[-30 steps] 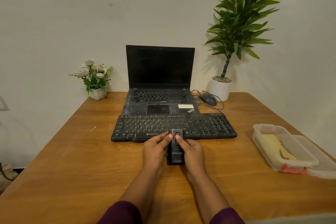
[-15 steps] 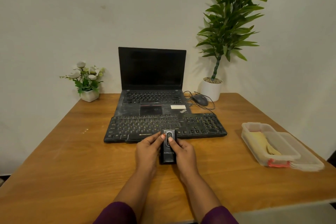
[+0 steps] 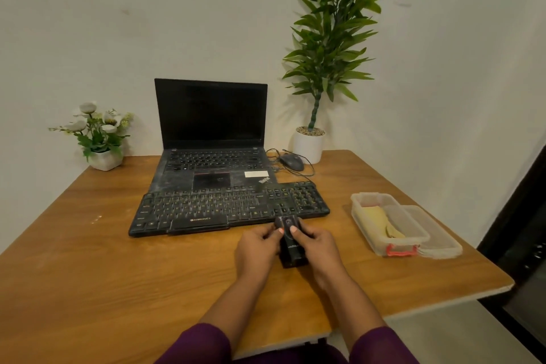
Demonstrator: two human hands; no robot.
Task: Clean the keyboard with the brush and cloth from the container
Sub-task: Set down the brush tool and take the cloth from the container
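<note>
**Fingers of both hands grip a small black device in front of a dusty keyboard**

Fingers (image 3: 267,235) of the left hand (image 3: 257,248) and the right hand (image 3: 317,245) curl round a small black device (image 3: 292,253). It stands on the wooden table (image 3: 118,275), with both thumbs pressed on its top end. Neither hand holds a cleaning tool.

Just beyond the device lies the keyboard (image 3: 206,210), black, flat and grey with dust, its long side facing the person. To the right, well apart from the hands, sits the clear container (image 3: 359,216). It is open, with a yellow cloth (image 3: 376,216) folded inside and the lid (image 3: 437,236) against its right side. The brush cannot be made out.

Behind the keyboard are an open laptop (image 3: 211,115), a mouse (image 3: 292,162), a flower pot (image 3: 105,158) and a tall plant (image 3: 331,38).

The cloth looks soft, limp and light, so a pinch on the fold nearest the rim should lift it. The container looks light and may slide, so a steadying hand on its wall would help. The keyboard is likely stiff, light plastic with loose keycaps. Hold its bare front edge, not the keys.
</note>
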